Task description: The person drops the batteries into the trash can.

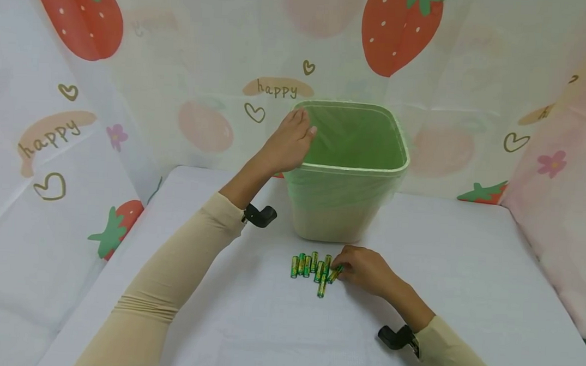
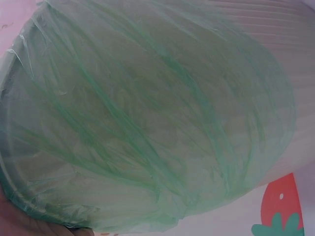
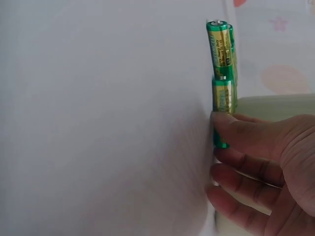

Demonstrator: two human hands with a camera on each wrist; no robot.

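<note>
A pale green bin (image 1: 351,204) lined with a thin green bag stands at the back middle of the white table (image 1: 464,299). My left hand (image 1: 302,130) holds the bin's left rim, fingers curled over it; the left wrist view is filled by the bag-covered bin wall (image 2: 147,113). Several green-and-gold batteries (image 1: 310,265) lie in a loose row in front of the bin. My right hand (image 1: 342,268) is at the right end of the row and pinches one battery (image 1: 335,274). In the right wrist view the fingertips (image 3: 224,123) press on that battery (image 3: 224,98), with another battery (image 3: 219,46) beyond it.
Strawberry-print curtains (image 1: 205,64) close in the table at the back and on both sides. White table surface stretches left and right of the batteries. Black wrist camera mounts (image 1: 259,215) sit on both beige sleeves.
</note>
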